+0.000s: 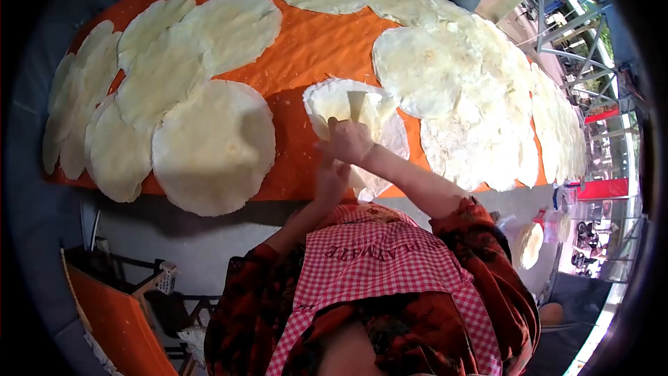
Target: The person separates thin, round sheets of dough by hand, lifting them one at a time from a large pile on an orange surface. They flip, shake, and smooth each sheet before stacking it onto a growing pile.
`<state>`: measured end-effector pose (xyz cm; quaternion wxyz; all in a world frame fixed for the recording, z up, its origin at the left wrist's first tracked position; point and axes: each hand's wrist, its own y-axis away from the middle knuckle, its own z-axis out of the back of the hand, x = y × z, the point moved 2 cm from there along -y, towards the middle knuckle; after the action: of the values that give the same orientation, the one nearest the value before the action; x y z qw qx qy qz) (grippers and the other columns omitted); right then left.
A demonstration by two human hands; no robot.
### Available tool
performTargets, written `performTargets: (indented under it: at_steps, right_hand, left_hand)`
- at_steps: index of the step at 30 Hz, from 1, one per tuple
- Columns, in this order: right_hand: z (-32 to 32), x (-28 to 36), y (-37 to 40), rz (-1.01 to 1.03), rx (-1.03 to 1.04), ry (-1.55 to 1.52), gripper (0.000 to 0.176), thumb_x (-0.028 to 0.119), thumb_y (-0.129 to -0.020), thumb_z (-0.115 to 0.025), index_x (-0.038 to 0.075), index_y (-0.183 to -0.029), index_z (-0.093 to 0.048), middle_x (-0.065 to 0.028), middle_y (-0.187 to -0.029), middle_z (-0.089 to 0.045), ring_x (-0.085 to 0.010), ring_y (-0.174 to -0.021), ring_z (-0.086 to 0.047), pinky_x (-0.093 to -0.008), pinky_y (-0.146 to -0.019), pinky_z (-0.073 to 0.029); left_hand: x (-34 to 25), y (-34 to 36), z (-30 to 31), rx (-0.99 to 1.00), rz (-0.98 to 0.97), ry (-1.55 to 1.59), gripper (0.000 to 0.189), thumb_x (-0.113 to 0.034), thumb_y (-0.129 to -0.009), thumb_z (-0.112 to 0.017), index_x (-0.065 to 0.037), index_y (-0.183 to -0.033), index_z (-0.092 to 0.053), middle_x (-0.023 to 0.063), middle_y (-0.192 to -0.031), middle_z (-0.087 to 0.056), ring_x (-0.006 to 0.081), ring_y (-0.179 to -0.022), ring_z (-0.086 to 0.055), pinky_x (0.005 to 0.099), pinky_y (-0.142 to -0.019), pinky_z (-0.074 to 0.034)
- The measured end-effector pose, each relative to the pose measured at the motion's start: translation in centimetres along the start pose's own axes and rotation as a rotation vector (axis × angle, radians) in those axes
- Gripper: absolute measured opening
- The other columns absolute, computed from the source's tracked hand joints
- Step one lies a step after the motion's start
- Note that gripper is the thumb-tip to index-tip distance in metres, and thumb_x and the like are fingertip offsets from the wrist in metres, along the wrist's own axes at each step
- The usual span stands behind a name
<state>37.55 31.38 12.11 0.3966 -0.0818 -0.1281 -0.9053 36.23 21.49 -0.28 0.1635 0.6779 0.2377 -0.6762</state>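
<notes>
Flanking middle sheet point(391, 132) — pale rounds point(216, 139) | right hand point(350, 142) overlapping (table point(299, 63) beneath)

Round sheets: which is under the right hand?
The rumpled sheet between the left sheets and right sheets; only it has the right hand over it.

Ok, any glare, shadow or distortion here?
Head view: fisheye bows the table, corners black; head view, right: bright light whitens the right sheets; head view, left: shadow crosses the front sheet; head view, centre: left hand darker than right hand.
</notes>
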Motion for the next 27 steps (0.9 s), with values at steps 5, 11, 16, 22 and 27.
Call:
performTargets:
  at_steps: [5, 11, 16, 22, 27]
  right_hand:
    - [8.3, -4.9, -3.6, 0.084, 0.056, 0.074, 0.024, 0.023, -0.074, -0.060, 0.000, -0.082, -0.063, -0.0173, -0.082, -0.065, -0.0329, -0.079, -0.063, -0.0418, -0.073, -0.049]
    - [23.8, -6.9, -3.8, 0.080, -0.178, -0.246, 0.025, 0.014, -0.071, -0.061, 0.000, -0.091, -0.064, 0.0003, -0.080, -0.062, -0.0088, -0.074, -0.057, -0.0264, -0.067, -0.046]
    - [29.0, -2.6, -3.5, 0.067, -0.059, -0.520, 0.029, 0.013, -0.074, -0.061, -0.001, -0.100, -0.061, -0.0073, -0.080, -0.062, -0.0166, -0.068, -0.060, -0.0296, -0.058, -0.050]
    - [26.5, 0.9, -8.0, 0.073, 0.037, -0.782, 0.014, 0.008, -0.075, -0.058, -0.004, -0.082, -0.060, -0.0109, -0.066, -0.057, -0.0230, -0.056, -0.058, -0.0342, -0.042, -0.045]
    - [28.8, 1.2, -8.1, 0.304, 0.162, -1.400, 0.013, 0.002, -0.080, -0.050, -0.008, -0.084, -0.057, -0.0170, -0.079, -0.061, -0.0262, -0.065, -0.062, -0.0359, -0.053, -0.051]
  left_hand:
    - [-3.2, 0.1, 1.1, 0.115, -0.074, -0.188, 0.037, -0.026, -0.085, -0.062, -0.002, -0.111, -0.053, 0.0132, -0.093, -0.056, 0.0235, -0.080, -0.056, 0.0320, -0.071, -0.046]
    - [-0.1, -0.7, 4.0, 0.008, 0.625, 0.721, 0.054, -0.042, -0.090, -0.052, -0.004, -0.128, -0.041, 0.0141, -0.123, -0.046, 0.0263, -0.107, -0.049, 0.0424, -0.091, -0.043]
    - [-3.9, -2.8, 1.1, 0.256, 0.800, 1.349, 0.086, -0.062, -0.084, -0.046, 0.003, -0.135, -0.024, 0.0216, -0.135, -0.032, 0.0388, -0.126, -0.035, 0.0541, -0.103, -0.032]
    - [-7.3, -5.0, -0.7, 0.370, 0.617, 1.803, 0.101, -0.069, -0.073, -0.056, 0.002, -0.137, -0.024, 0.0208, -0.138, -0.034, 0.0363, -0.128, -0.035, 0.0603, -0.104, -0.027]
    - [-9.5, -4.2, 1.7, 0.173, 0.651, 1.747, 0.084, -0.064, -0.073, -0.060, -0.005, -0.129, -0.041, 0.0188, -0.135, -0.039, 0.0408, -0.128, -0.031, 0.0603, -0.108, -0.017]
